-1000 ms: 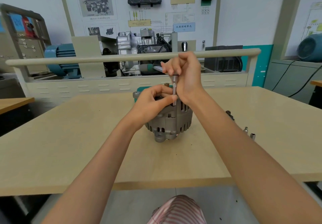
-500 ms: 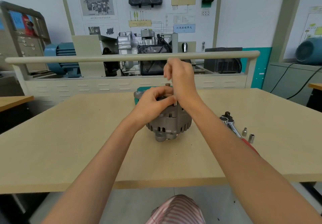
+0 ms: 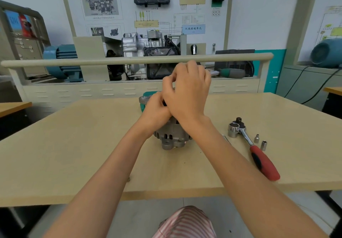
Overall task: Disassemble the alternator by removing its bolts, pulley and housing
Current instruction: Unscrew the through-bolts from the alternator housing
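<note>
The grey ribbed alternator (image 3: pixel 172 136) stands near the middle of the beige table (image 3: pixel 74 145), its top covered by both hands. My left hand (image 3: pixel 156 112) is curled over the alternator's top and grips it. My right hand (image 3: pixel 188 91) is above it, closed on a wrench whose green-and-grey handle (image 3: pixel 231 73) sticks out to the right. The wrench's shaft and the bolt under it are hidden behind my hands. A grey mounting lug (image 3: pixel 143 99) shows at the alternator's back left.
To the right of the alternator lies a red-handled ratchet (image 3: pixel 262 160) with a large socket (image 3: pixel 234 129) on it. Two small sockets (image 3: pixel 256 138) (image 3: pixel 263 145) stand beside it. A beige rail (image 3: pixel 129 61) and a low partition run along the table's far side.
My right hand has dropped and turned, so the green handle now points right. The tool's shaft, visible a second ago, is covered. The view has shifted and the ratchet shows.
</note>
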Motion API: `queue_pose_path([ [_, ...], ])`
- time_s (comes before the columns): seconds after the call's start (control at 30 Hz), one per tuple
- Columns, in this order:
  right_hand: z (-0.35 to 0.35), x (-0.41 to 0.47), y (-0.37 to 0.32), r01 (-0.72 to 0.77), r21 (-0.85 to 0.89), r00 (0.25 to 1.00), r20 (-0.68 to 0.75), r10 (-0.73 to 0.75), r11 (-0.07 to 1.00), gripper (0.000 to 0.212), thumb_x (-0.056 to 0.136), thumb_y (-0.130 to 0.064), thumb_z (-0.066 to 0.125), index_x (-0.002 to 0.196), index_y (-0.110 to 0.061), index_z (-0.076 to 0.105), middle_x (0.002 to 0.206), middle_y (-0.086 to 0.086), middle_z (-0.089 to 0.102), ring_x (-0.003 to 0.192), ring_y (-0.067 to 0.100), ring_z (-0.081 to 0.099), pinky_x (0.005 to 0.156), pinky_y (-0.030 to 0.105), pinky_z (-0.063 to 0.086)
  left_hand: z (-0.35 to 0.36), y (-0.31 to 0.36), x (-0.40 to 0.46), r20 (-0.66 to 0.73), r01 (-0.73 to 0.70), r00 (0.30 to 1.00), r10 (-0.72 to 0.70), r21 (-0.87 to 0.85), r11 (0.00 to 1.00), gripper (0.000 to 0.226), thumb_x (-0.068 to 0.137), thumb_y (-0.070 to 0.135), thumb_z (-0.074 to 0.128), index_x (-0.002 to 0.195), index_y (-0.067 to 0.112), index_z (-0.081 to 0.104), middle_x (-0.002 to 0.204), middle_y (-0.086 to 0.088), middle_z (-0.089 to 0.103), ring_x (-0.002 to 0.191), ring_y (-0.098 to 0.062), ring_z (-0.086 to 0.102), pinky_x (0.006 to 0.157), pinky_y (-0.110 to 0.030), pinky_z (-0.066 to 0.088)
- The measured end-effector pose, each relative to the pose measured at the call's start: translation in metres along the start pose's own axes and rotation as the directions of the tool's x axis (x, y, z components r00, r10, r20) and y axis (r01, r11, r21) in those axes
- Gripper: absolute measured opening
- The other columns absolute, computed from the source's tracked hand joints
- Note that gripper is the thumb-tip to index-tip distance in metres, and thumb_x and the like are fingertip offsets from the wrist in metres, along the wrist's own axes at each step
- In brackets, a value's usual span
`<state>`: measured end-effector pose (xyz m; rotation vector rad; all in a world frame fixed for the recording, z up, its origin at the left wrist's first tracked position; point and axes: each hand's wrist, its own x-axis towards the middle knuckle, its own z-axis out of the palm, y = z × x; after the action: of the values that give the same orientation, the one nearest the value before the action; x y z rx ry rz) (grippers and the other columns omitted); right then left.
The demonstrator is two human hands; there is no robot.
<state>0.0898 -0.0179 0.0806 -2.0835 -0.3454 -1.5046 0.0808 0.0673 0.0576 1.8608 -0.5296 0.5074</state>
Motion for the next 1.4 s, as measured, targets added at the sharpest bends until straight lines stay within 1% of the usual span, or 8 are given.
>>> queue_pose_path([
  [0.17,-0.007,0.025,0.004,-0.395,0.729,0.919,0.32,0.232,0.559,0.039,0.085,-0.02,0.039,0.047,-0.011,0.035,0.053,0.007,0.037,0.059,0.017,0.038,0.065,0.031,0.033,0.001,0.005,-0.001,0.023,-0.01,1.0,0.01,-0.015,1.0,0.021,0.087,0.011,0.063,0.082,0.031,0.065,0.068,0.018,0.067,0.069,0.007,0.062,0.058,-0.008,0.046],
  [0.37,-0.007,0.039,0.016,-0.59,0.786,0.779,0.614,0.124,-0.183,0.065,0.096,-0.015,0.028,0.031,-0.018,0.036,0.038,0.001,0.04,0.05,0.017,0.044,0.082,0.028,0.049,0.0,0.004,0.0,0.014,0.034,0.999,-0.033,-0.046,0.998,0.013,0.087,0.017,0.066,0.083,0.029,0.069,0.071,0.012,0.068,0.067,0.006,0.061,0.052,-0.008,0.043],
  [0.5,-0.005,0.02,0.004,-0.341,0.815,0.94,0.291,0.179,0.469,0.041,0.088,-0.016,0.038,0.048,-0.011,0.048,0.055,-0.001,0.049,0.064,0.017,0.049,0.073,0.026,0.043,-0.001,0.003,0.0,0.024,0.023,0.999,-0.023,-0.016,1.0,0.022,0.085,0.004,0.063,0.076,0.024,0.065,0.061,0.015,0.063,0.059,0.006,0.057,0.051,-0.007,0.041],
  [0.6,0.001,-0.003,0.0,0.026,0.119,0.998,-0.056,-0.02,0.993,0.017,0.079,-0.019,0.048,0.071,-0.006,0.056,0.075,0.006,0.051,0.078,0.024,0.046,0.08,0.033,0.034,-0.003,0.003,-0.001,0.009,0.013,1.0,-0.013,0.007,1.0,0.036,0.084,-0.005,0.054,0.075,0.029,0.062,0.056,0.018,0.063,0.055,0.007,0.057,0.047,-0.008,0.041],
  [0.8,-0.004,0.007,0.0,-0.133,0.315,0.991,0.025,0.131,0.94,0.02,0.079,-0.026,0.043,0.063,-0.013,0.046,0.069,-0.002,0.044,0.073,0.016,0.039,0.077,0.031,0.03,0.0,0.005,-0.001,0.012,-0.006,1.0,0.005,0.034,0.999,0.034,0.083,-0.003,0.057,0.069,0.027,0.061,0.054,0.018,0.062,0.053,0.008,0.056,0.048,-0.008,0.04],
  [1.07,-0.003,0.037,0.018,-0.544,0.834,0.836,0.532,0.133,0.09,0.059,0.094,-0.012,0.03,0.035,-0.017,0.033,0.039,-0.002,0.038,0.047,0.011,0.04,0.072,0.028,0.042,0.0,0.002,0.001,0.003,0.039,0.999,-0.039,-0.029,0.999,0.015,0.086,0.016,0.066,0.088,0.03,0.071,0.088,-0.002,0.074,0.081,-0.004,0.066,0.076,-0.018,0.052],
  [1.2,-0.002,0.029,0.008,-0.484,0.854,0.874,0.462,0.147,0.193,0.051,0.093,-0.008,0.034,0.042,-0.015,0.036,0.043,0.0,0.039,0.051,0.011,0.043,0.066,0.02,0.045,-0.002,0.002,0.001,0.03,0.033,0.999,-0.033,-0.003,0.999,0.014,0.087,0.01,0.064,0.084,0.023,0.067,0.078,0.002,0.069,0.077,-0.007,0.063,0.079,-0.026,0.052],
  [1.4,0.001,0.003,-0.005,-0.032,0.124,0.999,0.046,0.026,0.992,0.016,0.082,-0.021,0.048,0.07,-0.011,0.054,0.075,0.0,0.047,0.078,0.017,0.04,0.084,0.031,0.033,-0.005,0.001,-0.001,0.01,0.011,1.0,-0.011,0.013,1.0,0.032,0.084,-0.008,0.053,0.078,0.023,0.058,0.062,0.012,0.06,0.058,0.004,0.053,0.055,-0.016,0.043],
])
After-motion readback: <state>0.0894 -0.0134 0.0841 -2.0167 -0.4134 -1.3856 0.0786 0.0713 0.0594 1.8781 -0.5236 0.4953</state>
